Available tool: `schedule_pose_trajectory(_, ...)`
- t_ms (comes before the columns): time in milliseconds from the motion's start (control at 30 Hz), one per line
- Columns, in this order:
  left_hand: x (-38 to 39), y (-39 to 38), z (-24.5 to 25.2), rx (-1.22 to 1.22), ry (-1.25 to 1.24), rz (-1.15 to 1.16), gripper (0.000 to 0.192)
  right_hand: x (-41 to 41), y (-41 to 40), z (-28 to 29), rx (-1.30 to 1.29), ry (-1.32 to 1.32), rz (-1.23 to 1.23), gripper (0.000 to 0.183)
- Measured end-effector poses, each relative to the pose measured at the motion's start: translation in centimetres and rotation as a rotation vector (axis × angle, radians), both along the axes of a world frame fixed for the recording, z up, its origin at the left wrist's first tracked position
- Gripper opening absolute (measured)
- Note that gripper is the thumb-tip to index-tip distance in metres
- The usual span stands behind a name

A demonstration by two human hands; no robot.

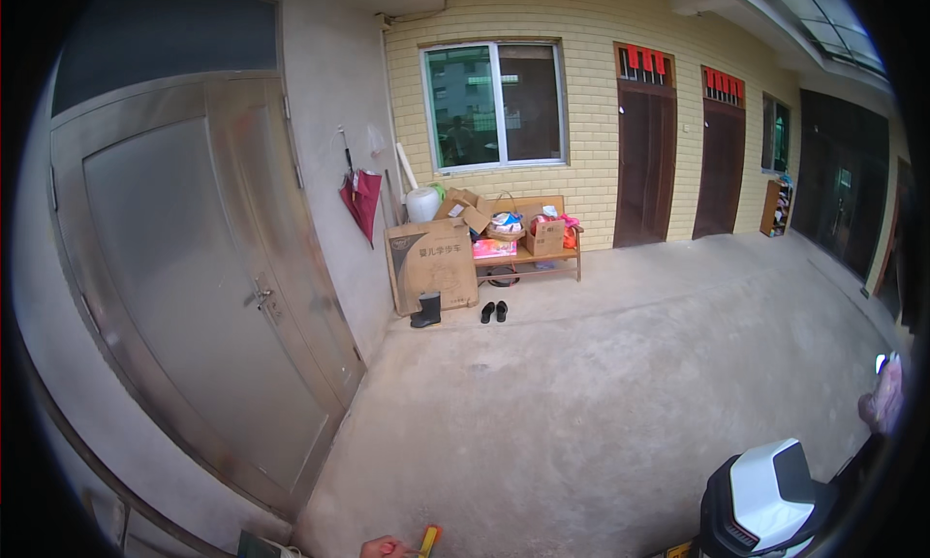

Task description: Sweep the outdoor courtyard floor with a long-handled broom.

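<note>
At the bottom edge, my left hand (386, 547) shows only in part, with its fingers curled. It grips a narrow yellow and orange object (430, 539) that stands tilted beside the fingertips; the lower end is cut off, so its kind is unclear. My right hand is out of view. Grey concrete floor (552, 405) spreads before me. Low on the right is the rear of a white and black scooter (763, 496), with a plate at its lower edge. Beyond it, a pinkish-purple thing (880, 398) is blurred at the rim.
A metal double door (211, 267) stands left, near a hanging maroon umbrella (361, 202). Against the brick wall are a flat cardboard box (436, 249), a rubber boot (429, 309), black slippers (494, 312) and a loaded wooden bench (567, 256). Brown doors (644, 166) follow rightward.
</note>
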State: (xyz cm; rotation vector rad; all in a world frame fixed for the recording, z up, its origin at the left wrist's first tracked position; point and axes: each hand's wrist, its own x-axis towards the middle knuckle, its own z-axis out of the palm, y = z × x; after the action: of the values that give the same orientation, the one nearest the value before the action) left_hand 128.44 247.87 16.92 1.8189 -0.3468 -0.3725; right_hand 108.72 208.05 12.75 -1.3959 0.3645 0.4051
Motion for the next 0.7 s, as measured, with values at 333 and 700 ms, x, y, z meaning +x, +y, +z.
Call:
schedule_pose_trajectory(333, 5.8, 2.3, 3.4, -0.028, 0.173, 0.036, 0.012, 6.4, 2.3, 3.4, -0.077, -0.074, -0.198, 0.041)
schedule_pose_trajectory(700, 9.9, 0.7, 5.9, 0.081, 0.138, -0.116, 0.014, 8.1, 3.3, 4.0, -0.079, -0.138, -0.232, 0.038)
